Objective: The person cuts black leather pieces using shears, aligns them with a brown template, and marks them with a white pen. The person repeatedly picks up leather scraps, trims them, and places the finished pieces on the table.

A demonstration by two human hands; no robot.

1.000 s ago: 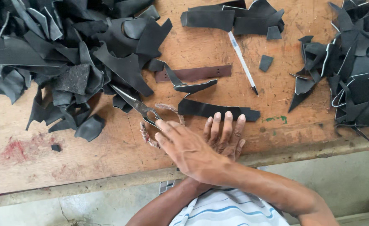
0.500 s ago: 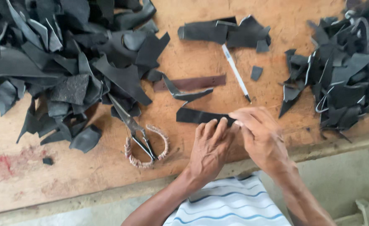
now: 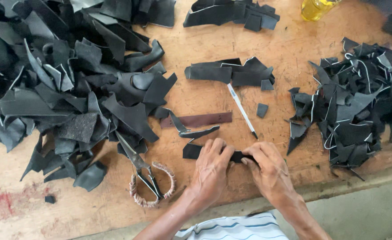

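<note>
Hands are meeting over a black leather strip (image 3: 191,151) that is lying flat on the wooden table (image 3: 293,40), close to its front edge. The left hand (image 3: 211,171) is pressing down on the strip with its fingers curled over the middle, while the right hand (image 3: 269,166) is pinching the strip's right end between thumb and fingertips, so both are grasping the same piece. Only the strip's left end is showing beyond the knuckles. Just behind it, a thin curved black offcut (image 3: 196,132) is lying across a brown leather strap (image 3: 205,119), and a white pen (image 3: 241,110) is pointing diagonally toward the right hand. Scissors (image 3: 138,166) with cord-wrapped handles are resting to the left of the left hand, blades running up under a big heap of black scraps (image 3: 62,84). Another pile of trimmed scraps (image 3: 356,106) is sitting well to the right, and a few larger cut pieces (image 3: 231,73) are lying further back, beyond the pen.
</note>
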